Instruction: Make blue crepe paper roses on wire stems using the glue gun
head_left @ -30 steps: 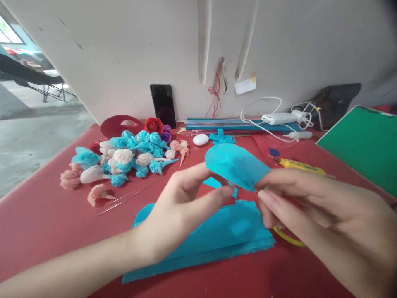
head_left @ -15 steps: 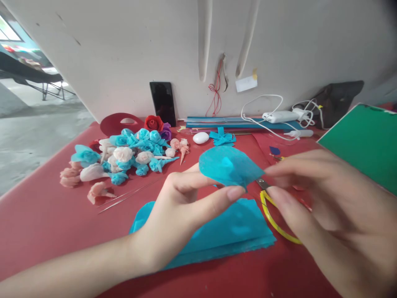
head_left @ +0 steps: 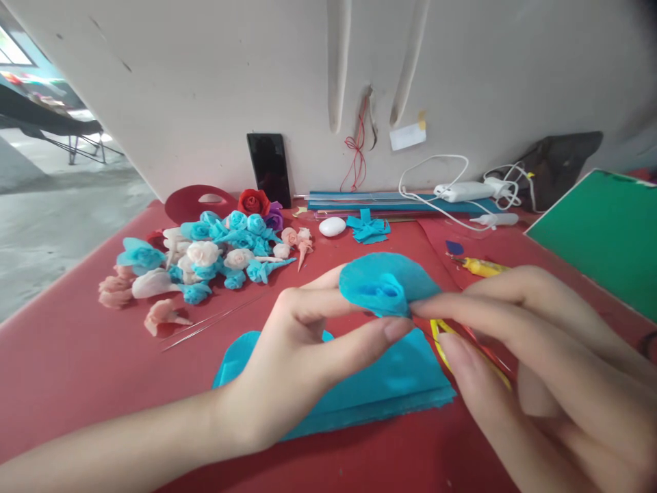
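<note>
My left hand [head_left: 302, 349] pinches a blue crepe paper flower [head_left: 393, 274] between thumb and fingers. It has a small rolled centre with a wide rounded petal standing behind it. The index fingertip of my right hand [head_left: 544, 363] touches the flower's right side near the base, while the thumb is apart from the paper. Beneath the hands lies a stack of blue crepe paper [head_left: 384, 383], partly covered by my left hand. Yellow-handled scissors [head_left: 440, 346] lie behind my right fingers, mostly hidden.
Blue, white and peach paper flowers [head_left: 202, 253] are heaped at the left. Behind are a phone [head_left: 269, 168], a white egg-shaped object [head_left: 332, 226] and blue paper strips [head_left: 367, 227]. A yellow cutter [head_left: 480, 266], white charger with cables [head_left: 465, 192] and green board [head_left: 600, 239] are at the right.
My right thumb has come away from the paper and its index finger has moved left against the petal's base. The flower has tipped, showing its rolled centre. The yellow cutter is now uncovered.
</note>
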Demonstrator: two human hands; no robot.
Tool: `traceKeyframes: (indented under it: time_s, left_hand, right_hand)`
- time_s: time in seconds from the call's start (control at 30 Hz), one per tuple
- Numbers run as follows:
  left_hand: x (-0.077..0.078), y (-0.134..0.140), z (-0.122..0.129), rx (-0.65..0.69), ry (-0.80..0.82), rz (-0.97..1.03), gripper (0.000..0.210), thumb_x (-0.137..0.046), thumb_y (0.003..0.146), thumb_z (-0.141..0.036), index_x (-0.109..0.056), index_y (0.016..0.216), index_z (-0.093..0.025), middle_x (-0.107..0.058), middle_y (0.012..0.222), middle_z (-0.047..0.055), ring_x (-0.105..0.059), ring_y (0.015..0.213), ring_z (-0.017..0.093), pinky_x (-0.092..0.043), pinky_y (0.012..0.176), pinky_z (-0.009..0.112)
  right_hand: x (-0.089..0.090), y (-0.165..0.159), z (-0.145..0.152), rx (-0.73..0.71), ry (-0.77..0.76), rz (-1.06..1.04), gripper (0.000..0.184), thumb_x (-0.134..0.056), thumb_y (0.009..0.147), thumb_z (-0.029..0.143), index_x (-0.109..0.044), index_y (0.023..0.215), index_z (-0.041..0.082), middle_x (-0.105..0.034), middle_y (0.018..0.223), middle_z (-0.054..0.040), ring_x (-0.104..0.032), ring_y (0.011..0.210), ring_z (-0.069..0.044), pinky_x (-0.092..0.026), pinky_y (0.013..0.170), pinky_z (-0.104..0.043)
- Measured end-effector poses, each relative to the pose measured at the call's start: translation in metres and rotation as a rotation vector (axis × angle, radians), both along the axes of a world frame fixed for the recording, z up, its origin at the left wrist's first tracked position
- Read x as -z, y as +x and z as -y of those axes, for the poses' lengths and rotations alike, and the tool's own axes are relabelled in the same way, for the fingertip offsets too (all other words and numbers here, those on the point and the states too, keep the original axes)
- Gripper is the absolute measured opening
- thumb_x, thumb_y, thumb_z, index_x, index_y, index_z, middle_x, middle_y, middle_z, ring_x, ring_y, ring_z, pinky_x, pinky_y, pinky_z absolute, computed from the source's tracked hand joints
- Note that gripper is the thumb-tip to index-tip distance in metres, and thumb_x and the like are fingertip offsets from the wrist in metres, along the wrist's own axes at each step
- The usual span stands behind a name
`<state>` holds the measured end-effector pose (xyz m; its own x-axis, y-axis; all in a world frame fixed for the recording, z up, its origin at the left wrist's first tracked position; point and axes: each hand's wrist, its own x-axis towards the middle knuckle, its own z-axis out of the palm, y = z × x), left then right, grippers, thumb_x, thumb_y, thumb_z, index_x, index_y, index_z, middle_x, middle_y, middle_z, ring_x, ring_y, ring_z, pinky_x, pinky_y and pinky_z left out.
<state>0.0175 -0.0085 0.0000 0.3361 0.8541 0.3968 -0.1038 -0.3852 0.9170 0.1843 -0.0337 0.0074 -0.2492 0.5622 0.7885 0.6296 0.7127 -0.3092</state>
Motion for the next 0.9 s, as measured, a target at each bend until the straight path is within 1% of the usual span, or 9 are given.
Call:
traceKeyframes:
  time_s: [0.13,0.23,0.3,0.4,0.53,0.67,0.8,0.87,0.9]
  left_hand:
    - [0.0013,0.0003,0.0003,0.007,-0.023,-0.004,0.016,-0.064,0.081,-0.014,-0.073,0.079,-0.026,-0.074,0.083,-0.006,-0.066,0.093,0.014,-0.052,0.086,0.02]
    - [0.0024,-0.0004,-0.0002,0.005,-0.057,0.001,0.015,-0.064,0.081,-0.015,-0.072,0.074,-0.025,-0.073,0.084,-0.007,-0.066,0.09,0.013,-0.052,0.086,0.02]
    - [0.0028,-0.0006,-0.0013,0.002,-0.081,0.001,0.015,-0.064,0.081,-0.017,-0.071,0.07,-0.024,-0.072,0.087,-0.007,-0.066,0.088,0.013,-0.053,0.084,0.021]
    - [0.0032,-0.0001,-0.0032,-0.013,-0.108,0.006,0.015,-0.065,0.08,-0.02,-0.07,0.067,-0.022,-0.072,0.085,-0.005,-0.066,0.085,0.015,-0.054,0.083,0.024]
    - [0.0038,0.0014,-0.0035,0.021,-0.154,0.06,0.01,-0.065,0.08,-0.02,-0.071,0.072,-0.022,-0.073,0.085,-0.004,-0.066,0.086,0.015,-0.054,0.082,0.023]
    - [0.0034,0.0018,-0.0021,0.053,-0.196,0.129,0.011,-0.066,0.079,-0.017,-0.071,0.071,-0.023,-0.071,0.08,-0.005,-0.065,0.084,0.014,-0.054,0.081,0.021]
    - [0.0023,0.0011,-0.001,0.073,-0.24,0.171,0.012,-0.066,0.079,-0.019,-0.069,0.068,-0.022,-0.07,0.08,-0.004,-0.065,0.084,0.015,-0.053,0.083,0.024]
    - [0.0034,0.0007,-0.0012,0.065,-0.244,0.179,0.009,-0.068,0.078,-0.023,-0.07,0.07,-0.022,-0.069,0.081,-0.004,-0.064,0.085,0.016,-0.053,0.084,0.026]
    - [0.0046,0.0004,-0.0014,0.065,-0.241,0.187,0.007,-0.068,0.078,-0.025,-0.07,0.072,-0.023,-0.069,0.081,-0.004,-0.064,0.084,0.016,-0.053,0.084,0.026]
  right_hand:
    - [-0.0015,0.0018,-0.0006,0.079,0.063,0.094,0.014,-0.052,0.082,0.019,-0.066,0.088,0.018,-0.055,0.069,-0.0023,-0.048,0.053,-0.011,-0.041,0.052,-0.027]
    - [-0.0011,0.0031,-0.0031,0.144,0.143,0.166,0.013,-0.054,0.08,0.019,-0.067,0.085,0.02,-0.053,0.062,-0.0017,-0.048,0.054,-0.014,-0.036,0.053,-0.031]
    - [-0.0001,0.0023,-0.0049,0.153,0.179,0.166,0.014,-0.055,0.079,0.02,-0.067,0.085,0.022,-0.052,0.06,-0.0017,-0.048,0.055,-0.014,-0.035,0.054,-0.032]
    - [-0.0008,-0.0008,-0.0043,0.15,0.201,0.105,0.016,-0.052,0.08,0.02,-0.068,0.083,0.022,-0.051,0.06,-0.0017,-0.045,0.053,-0.013,-0.033,0.054,-0.032]
    - [-0.0048,0.0005,-0.0009,0.147,0.077,0.029,0.017,-0.05,0.082,0.02,-0.066,0.087,0.019,-0.053,0.067,-0.0021,-0.046,0.056,-0.012,-0.035,0.054,-0.03]
    - [-0.0055,0.007,-0.0046,0.121,-0.025,0.019,0.013,-0.049,0.088,0.022,-0.06,0.095,0.022,-0.055,0.079,-0.0005,-0.05,0.067,-0.012,-0.039,0.06,-0.028]
    - [-0.0055,0.0064,-0.0092,0.064,-0.194,0.042,0.008,-0.052,0.086,0.024,-0.056,0.093,0.023,-0.058,0.086,0.0013,-0.055,0.075,-0.011,-0.044,0.063,-0.023]
    - [-0.0054,0.0038,-0.009,0.046,-0.25,0.058,0.009,-0.055,0.084,0.029,-0.055,0.092,0.024,-0.06,0.085,0.0032,-0.057,0.077,-0.011,-0.047,0.07,-0.022]
    - [-0.0051,0.0025,-0.0085,0.033,-0.267,0.069,0.009,-0.056,0.083,0.03,-0.056,0.091,0.025,-0.061,0.082,0.0045,-0.058,0.075,-0.011,-0.048,0.074,-0.022]
